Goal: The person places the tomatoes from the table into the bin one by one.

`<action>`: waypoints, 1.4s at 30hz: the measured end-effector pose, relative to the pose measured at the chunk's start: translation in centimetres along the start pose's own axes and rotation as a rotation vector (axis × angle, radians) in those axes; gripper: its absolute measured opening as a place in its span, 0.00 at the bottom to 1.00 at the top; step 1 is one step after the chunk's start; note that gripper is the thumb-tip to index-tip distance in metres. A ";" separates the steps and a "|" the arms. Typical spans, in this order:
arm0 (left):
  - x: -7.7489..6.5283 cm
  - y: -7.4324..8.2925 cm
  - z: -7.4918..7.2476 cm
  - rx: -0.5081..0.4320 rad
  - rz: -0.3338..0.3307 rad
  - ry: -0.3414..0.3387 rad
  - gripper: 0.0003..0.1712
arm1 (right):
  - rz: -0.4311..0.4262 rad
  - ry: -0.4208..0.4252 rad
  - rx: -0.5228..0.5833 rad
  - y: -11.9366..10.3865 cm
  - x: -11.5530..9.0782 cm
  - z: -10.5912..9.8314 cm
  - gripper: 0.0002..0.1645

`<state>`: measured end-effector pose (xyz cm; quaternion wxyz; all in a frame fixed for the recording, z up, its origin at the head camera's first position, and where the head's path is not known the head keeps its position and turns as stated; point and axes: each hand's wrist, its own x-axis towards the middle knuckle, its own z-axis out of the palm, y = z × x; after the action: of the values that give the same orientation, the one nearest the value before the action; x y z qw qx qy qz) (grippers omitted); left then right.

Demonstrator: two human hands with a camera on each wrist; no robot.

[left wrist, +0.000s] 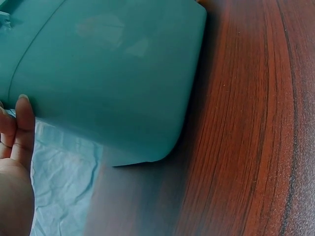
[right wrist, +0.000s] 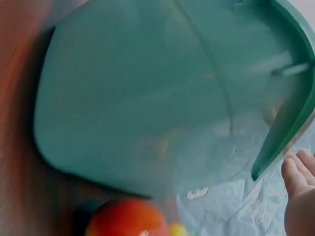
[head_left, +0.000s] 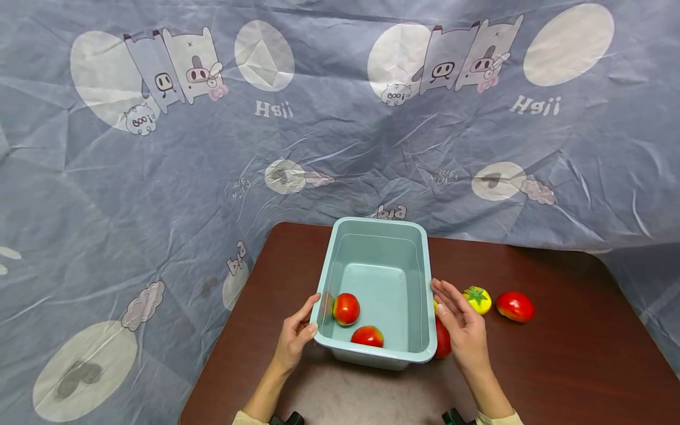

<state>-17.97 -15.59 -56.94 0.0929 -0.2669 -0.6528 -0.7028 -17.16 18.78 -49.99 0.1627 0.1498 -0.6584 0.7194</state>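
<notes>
A pale green plastic bin stands on the table between the two hands, its open top toward me. Inside lie a red tomato by the left wall and another red tomato near the front wall. My left hand holds the bin's left rim, thumb on top and fingers against the outer side. On the other side my right hand is beside the right rim, fingers extended and fingertips right at it. A red tomato lies close against the bin's right side, partly hidden by that hand in the head view.
Right of the right hand are a yellow tomato-like piece with a green calyx and a red tomato. Dark brown wood forms the tabletop. A grey-blue printed cloth hangs behind and at the left.
</notes>
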 end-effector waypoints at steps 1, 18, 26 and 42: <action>0.0 -0.1 0.0 0.009 -0.001 0.004 0.32 | 0.017 0.031 -0.015 0.2 -0.2 -0.2 0.29; 0.1 -0.3 -0.1 -0.036 -0.023 -0.012 0.32 | 0.212 0.351 -0.295 5.7 -4.6 -2.0 0.31; -0.1 -0.3 -0.1 -0.049 -0.012 -0.005 0.32 | 0.301 0.451 -0.394 7.7 -5.9 -1.9 0.33; -0.1 -0.3 -0.1 -0.045 0.008 -0.009 0.32 | 0.472 0.414 -0.519 10.3 -6.5 -0.7 0.44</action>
<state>-18.04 -15.65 -57.23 0.0868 -0.2749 -0.6363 -0.7156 -15.80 18.43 -62.11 0.1545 -0.1993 -0.7878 0.5619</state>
